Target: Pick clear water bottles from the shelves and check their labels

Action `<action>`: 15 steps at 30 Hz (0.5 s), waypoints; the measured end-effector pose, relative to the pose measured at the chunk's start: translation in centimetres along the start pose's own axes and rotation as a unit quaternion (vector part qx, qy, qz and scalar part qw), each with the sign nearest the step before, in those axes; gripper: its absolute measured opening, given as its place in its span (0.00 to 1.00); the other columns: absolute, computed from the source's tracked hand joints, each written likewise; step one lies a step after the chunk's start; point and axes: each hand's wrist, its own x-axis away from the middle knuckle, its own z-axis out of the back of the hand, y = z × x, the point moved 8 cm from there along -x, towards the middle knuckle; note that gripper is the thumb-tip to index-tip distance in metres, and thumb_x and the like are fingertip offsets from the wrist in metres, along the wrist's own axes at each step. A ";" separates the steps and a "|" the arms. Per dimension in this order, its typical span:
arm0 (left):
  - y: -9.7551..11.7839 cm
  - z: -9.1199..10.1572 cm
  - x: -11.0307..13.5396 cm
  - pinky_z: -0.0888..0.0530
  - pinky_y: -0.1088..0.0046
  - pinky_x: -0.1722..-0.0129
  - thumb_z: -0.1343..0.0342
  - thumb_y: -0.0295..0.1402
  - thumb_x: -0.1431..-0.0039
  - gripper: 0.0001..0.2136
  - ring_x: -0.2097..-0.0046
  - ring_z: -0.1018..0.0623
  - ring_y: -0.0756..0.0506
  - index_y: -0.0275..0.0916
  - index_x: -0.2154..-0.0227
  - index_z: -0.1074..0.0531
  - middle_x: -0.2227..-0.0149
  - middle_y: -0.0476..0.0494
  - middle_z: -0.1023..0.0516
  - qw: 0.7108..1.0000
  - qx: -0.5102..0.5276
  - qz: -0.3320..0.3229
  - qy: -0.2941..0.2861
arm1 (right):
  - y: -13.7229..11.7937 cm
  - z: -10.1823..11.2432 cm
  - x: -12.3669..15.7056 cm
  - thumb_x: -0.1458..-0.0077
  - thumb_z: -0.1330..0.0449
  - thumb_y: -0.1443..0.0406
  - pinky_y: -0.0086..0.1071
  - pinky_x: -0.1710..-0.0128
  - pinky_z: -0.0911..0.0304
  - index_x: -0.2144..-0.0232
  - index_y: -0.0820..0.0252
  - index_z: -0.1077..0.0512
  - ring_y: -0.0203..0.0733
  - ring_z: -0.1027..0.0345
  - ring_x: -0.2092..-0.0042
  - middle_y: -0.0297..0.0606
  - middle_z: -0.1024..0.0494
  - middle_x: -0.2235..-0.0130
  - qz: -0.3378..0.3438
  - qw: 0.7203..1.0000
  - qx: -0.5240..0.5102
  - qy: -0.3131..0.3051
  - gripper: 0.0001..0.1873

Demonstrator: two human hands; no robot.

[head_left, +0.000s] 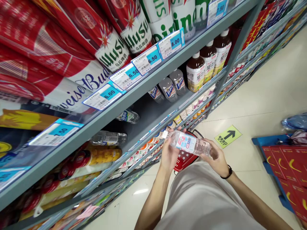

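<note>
Left fingers (168,143) and right fingers (215,146) clamp a clear bottle (187,142) near the shelf edge (129,152) (open floor (266,95) rightward).

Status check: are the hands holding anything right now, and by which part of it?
A clear plastic bottle with a white cap: the left hand holds it near the cap, the right hand at its base end.

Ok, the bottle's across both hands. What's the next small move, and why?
Probably turn the bottle cap-up: it lies nearly sideways, its cap toward the shelf. The left hand holds it near the cap and the right hand near the base, so a controlled turn seems easy.
</note>
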 end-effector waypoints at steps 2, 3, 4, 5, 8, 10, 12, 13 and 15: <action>0.1 -0.2 0.1 0.29 0.51 0.34 0.31 0.47 0.40 0.21 0.33 0.26 0.32 0.46 0.46 0.23 0.36 0.41 0.23 1.000 -0.008 -0.007 0.002 | 1.0 0.1 0.0 0.41 0.28 0.50 0.40 0.48 0.22 0.42 0.59 0.28 0.51 0.22 0.48 0.50 0.20 0.44 -0.044 0.999 -0.005 -0.013 0.32; 0.2 -0.3 0.1 0.29 0.52 0.34 0.30 0.46 0.41 0.23 0.33 0.26 0.31 0.45 0.46 0.23 0.37 0.40 0.23 1.000 -0.011 -0.008 0.002 | 1.6 0.0 0.1 0.41 0.29 0.47 0.41 0.53 0.21 0.43 0.59 0.28 0.51 0.20 0.52 0.49 0.19 0.47 -0.069 0.997 -0.013 -0.026 0.32; 0.2 -0.3 0.1 0.29 0.52 0.34 0.30 0.46 0.41 0.23 0.32 0.26 0.31 0.45 0.45 0.23 0.37 0.39 0.22 1.000 -0.014 -0.009 0.001 | 2.0 -0.4 0.2 0.40 0.31 0.43 0.41 0.58 0.21 0.45 0.59 0.27 0.50 0.20 0.58 0.48 0.18 0.52 -0.097 0.994 -0.029 -0.047 0.33; 0.2 -0.4 0.0 0.29 0.53 0.34 0.30 0.46 0.42 0.24 0.32 0.26 0.32 0.45 0.45 0.23 0.37 0.39 0.22 1.000 -0.016 -0.007 0.000 | 2.5 -0.9 0.4 0.39 0.34 0.40 0.41 0.64 0.21 0.46 0.59 0.28 0.48 0.21 0.64 0.46 0.17 0.57 -0.125 0.988 -0.051 -0.072 0.33; 0.0 -0.4 -0.2 0.31 0.53 0.33 0.28 0.44 0.44 0.26 0.33 0.26 0.31 0.45 0.44 0.23 0.38 0.40 0.21 1.000 -0.012 0.014 -0.010 | 3.2 -2.5 1.1 0.36 0.42 0.36 0.38 0.75 0.26 0.50 0.61 0.28 0.44 0.27 0.76 0.43 0.19 0.67 -0.194 0.966 -0.120 -0.121 0.35; -0.2 -0.3 -0.4 0.32 0.52 0.32 0.28 0.43 0.44 0.26 0.33 0.26 0.31 0.45 0.43 0.23 0.38 0.39 0.21 0.999 -0.003 0.032 -0.020 | 3.6 -3.2 1.6 0.37 0.45 0.32 0.36 0.79 0.29 0.54 0.64 0.26 0.44 0.28 0.79 0.44 0.20 0.71 -0.236 0.951 -0.146 -0.137 0.39; -0.5 -0.1 -0.5 0.32 0.51 0.32 0.28 0.42 0.44 0.26 0.33 0.25 0.31 0.45 0.43 0.23 0.39 0.39 0.21 0.999 0.005 0.045 -0.027 | 3.9 -3.7 2.0 0.39 0.48 0.29 0.33 0.83 0.33 0.59 0.67 0.25 0.44 0.29 0.81 0.45 0.22 0.75 -0.273 0.934 -0.160 -0.165 0.45; -0.6 0.0 -0.6 0.32 0.51 0.32 0.29 0.42 0.43 0.26 0.33 0.25 0.31 0.45 0.43 0.23 0.39 0.39 0.20 0.998 0.009 0.050 -0.027 | 4.1 -3.9 2.2 0.40 0.51 0.27 0.31 0.85 0.36 0.63 0.68 0.25 0.44 0.30 0.82 0.46 0.22 0.76 -0.288 0.926 -0.162 -0.184 0.47; -0.9 0.4 -0.6 0.32 0.51 0.32 0.28 0.41 0.44 0.26 0.33 0.25 0.31 0.45 0.43 0.23 0.40 0.39 0.20 0.998 0.012 0.057 -0.016 | 4.3 -4.1 2.5 0.41 0.55 0.25 0.28 0.87 0.39 0.71 0.68 0.25 0.42 0.31 0.83 0.50 0.24 0.79 -0.314 0.909 -0.157 -0.225 0.51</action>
